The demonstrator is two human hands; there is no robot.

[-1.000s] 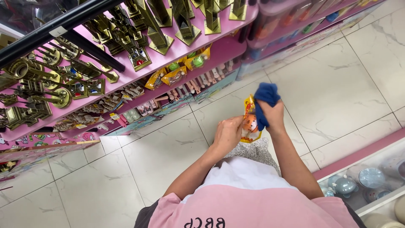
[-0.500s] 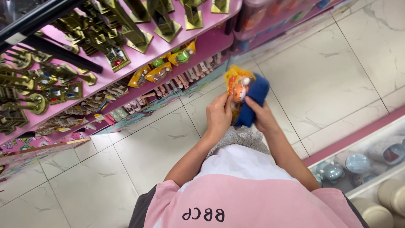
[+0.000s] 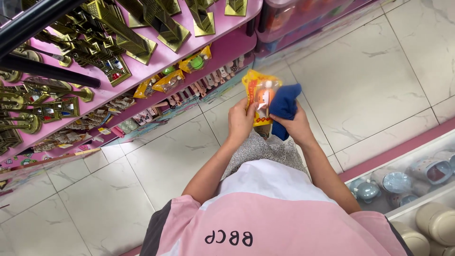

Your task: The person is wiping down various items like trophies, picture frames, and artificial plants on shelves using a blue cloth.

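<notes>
My left hand (image 3: 240, 122) grips the lower left edge of a yellow toy packet (image 3: 258, 95) with an orange and white figure inside its clear window. My right hand (image 3: 295, 124) holds a bunched blue cloth (image 3: 284, 105) pressed against the packet's right side. Both hands are in front of my chest, above the tiled floor. The packet stands upright, facing me.
Pink shelves (image 3: 180, 52) on the left carry gold tower models (image 3: 124, 39), more yellow packets (image 3: 196, 61) and small figures. White marble floor tiles (image 3: 369, 80) lie ahead. A lower pink-edged shelf (image 3: 403, 180) at the right holds pale blue ceramic pieces.
The packet has turned from lying behind the cloth to upright and facing me. The cloth slid from the packet's top down to its right side. My view shifted slightly.
</notes>
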